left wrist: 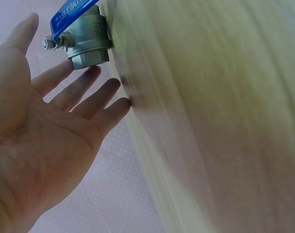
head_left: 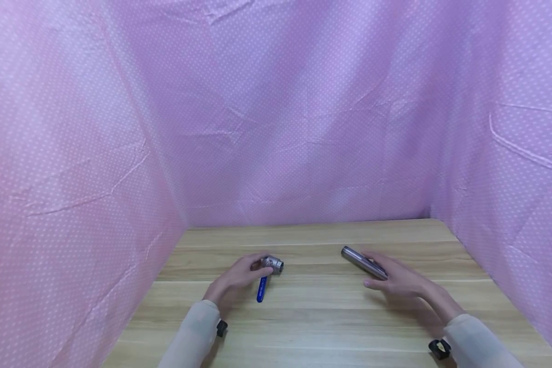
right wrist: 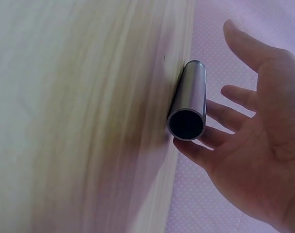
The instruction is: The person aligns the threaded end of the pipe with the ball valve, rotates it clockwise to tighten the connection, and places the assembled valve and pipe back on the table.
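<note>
A metal ball valve [head_left: 273, 263] with a blue lever [head_left: 261, 289] lies on the wooden table. Around its left side is my left hand [head_left: 240, 273]; in the left wrist view the fingers are spread beside the valve body [left wrist: 89, 39], thumb apart, not gripping it. To the right, a metal tube [head_left: 363, 262] lies slanted on the table. My right hand [head_left: 402, 276] is at its near end, and in the right wrist view the loosely bent fingers are behind and beside the tube [right wrist: 190, 92], with the thumb held away from it.
Pink dotted cloth [head_left: 303, 112] hangs behind the wooden table [head_left: 313, 327] and along both its sides. A dark band is at each wrist, below the pale sleeves.
</note>
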Demonstrator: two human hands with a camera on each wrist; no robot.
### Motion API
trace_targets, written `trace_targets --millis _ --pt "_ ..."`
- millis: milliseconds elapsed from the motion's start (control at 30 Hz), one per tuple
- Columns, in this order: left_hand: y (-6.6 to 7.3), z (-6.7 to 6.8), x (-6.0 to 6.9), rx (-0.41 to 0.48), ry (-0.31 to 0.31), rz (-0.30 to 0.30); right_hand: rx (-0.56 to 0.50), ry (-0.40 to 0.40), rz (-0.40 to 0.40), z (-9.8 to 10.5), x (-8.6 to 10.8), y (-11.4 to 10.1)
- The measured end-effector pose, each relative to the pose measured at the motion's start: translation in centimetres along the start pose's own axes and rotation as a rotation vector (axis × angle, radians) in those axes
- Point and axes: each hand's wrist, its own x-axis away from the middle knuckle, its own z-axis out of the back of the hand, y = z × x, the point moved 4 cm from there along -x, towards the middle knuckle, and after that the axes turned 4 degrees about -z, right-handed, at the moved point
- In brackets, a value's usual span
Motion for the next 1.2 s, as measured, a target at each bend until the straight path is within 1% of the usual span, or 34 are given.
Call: trace_targets --millis 67,167,300,367,467,567,700,767,900,1000,1067,1200 --pt "0.0 0.0 0.0 -0.003 0.003 0.002 0.007 -0.006 0.008 0.0 -0.1 0.1" --pt "0.0 0.0 -0.3 -0.016 0.010 0.007 -0.015 -0.019 0.007 0.0 -0.1 0.2" --pt "-0.2 -0.1 -0.7 -0.027 0.021 0.016 -0.038 -0.041 -0.043 -0.1 -0.1 0.6" --pt "-0.3 -0.1 -0.8 -0.028 0.022 0.017 -0.032 -0.046 -0.069 -0.3 -0.1 0.9" --pt "-0.3 0.0 -0.9 -0.011 0.015 0.034 -0.025 -0.047 -0.074 -0.4 -0.3 1.1" --pt "-0.4 0.0 -0.9 0.047 0.005 0.064 -0.026 -0.044 -0.067 -0.5 -0.5 1.4" --pt "-0.6 0.0 -1.0 0.106 -0.005 0.089 -0.013 -0.027 -0.051 -0.6 -0.7 1.7" --pt "-0.6 0.1 -1.0 0.101 -0.009 0.084 0.005 -0.013 -0.036 -0.7 -0.8 1.8" --pt "-0.6 0.2 -1.1 0.065 -0.017 0.057 0.011 -0.008 -0.017 -0.7 -0.8 1.8" --pt "-0.6 0.2 -1.2 0.074 -0.030 0.047 0.007 -0.003 -0.014 -0.7 -0.8 1.7" --pt "-0.7 0.1 -1.2 0.122 -0.046 0.070 0.015 0.001 0.003 -0.7 -0.9 1.6" --pt "-0.8 0.0 -0.9 0.194 -0.064 0.117 0.023 0.005 0.004 -0.6 -0.9 1.4"
